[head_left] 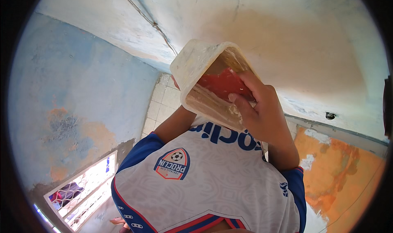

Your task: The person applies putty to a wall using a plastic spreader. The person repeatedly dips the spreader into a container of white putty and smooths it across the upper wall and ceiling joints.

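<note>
A whitish plastic tub (194, 63) is tilted in front of my chest, its open mouth facing right and toward me. Pale paste residue coats its inner walls. My right hand (264, 106) reaches into the mouth and pinches a flat red plastic spreader (224, 83) between thumb and fingers. The spreader lies across the inside of the tub, with pale specks along its edge. My left forearm (176, 124) passes behind the tub. Only a bit of my left hand (175, 82) shows at the tub's left side, holding it; the rest is hidden.
A patchy whitewashed wall (286, 40) with a cable (155, 26) rises ahead. At left is a bluish wall (90, 77) with peeling paint and a meshed window opening (86, 192). An orange peeling wall (339, 171) stands right. Light floor tiles (168, 98) show behind the tub.
</note>
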A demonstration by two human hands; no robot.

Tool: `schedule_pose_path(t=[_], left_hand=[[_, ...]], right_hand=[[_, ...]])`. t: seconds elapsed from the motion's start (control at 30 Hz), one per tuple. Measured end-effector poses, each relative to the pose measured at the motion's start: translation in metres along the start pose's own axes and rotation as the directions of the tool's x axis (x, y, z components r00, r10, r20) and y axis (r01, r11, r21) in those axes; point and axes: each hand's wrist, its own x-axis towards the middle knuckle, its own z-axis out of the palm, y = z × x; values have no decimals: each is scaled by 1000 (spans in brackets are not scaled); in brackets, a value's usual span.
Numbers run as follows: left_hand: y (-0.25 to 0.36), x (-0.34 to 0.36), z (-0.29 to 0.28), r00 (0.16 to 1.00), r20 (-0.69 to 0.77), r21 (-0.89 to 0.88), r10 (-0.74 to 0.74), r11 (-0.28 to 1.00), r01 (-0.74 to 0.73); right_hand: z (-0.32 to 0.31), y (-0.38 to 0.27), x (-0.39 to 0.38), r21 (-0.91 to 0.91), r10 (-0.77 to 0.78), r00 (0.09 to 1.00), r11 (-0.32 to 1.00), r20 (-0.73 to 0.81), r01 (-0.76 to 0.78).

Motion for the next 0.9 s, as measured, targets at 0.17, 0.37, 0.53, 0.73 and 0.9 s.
schedule_pose_path(t=[0.17, 0.37, 0.53, 0.73, 0.9], left_hand=[[-2, 2, -2, 1000, -10, -6, 10, 1000, -10], [-4, 1, -12, 977, -211, -143, 31, 988, -62], [-6, 4, -8, 941, -336, -315, -50, 947, -62], [-17, 2, -21, 911, -409, -197, -44, 980, -41], [-4, 9, -2, 852, -523, -80, -2, 996, -47]], right_hand=[[-2, 5, -2, 184, 46, 999, 982, 11, -47], [-18, 19, -7, 375, 65, 998, 926, -22, -52], [-22, 18, -9, 422, 129, 970, 906, -204, -31], [-13, 11, -10, 249, 100, 988, 966, -122, -67], [-8, 17, -12, 324, 109, 988, 944, -111, -68]])
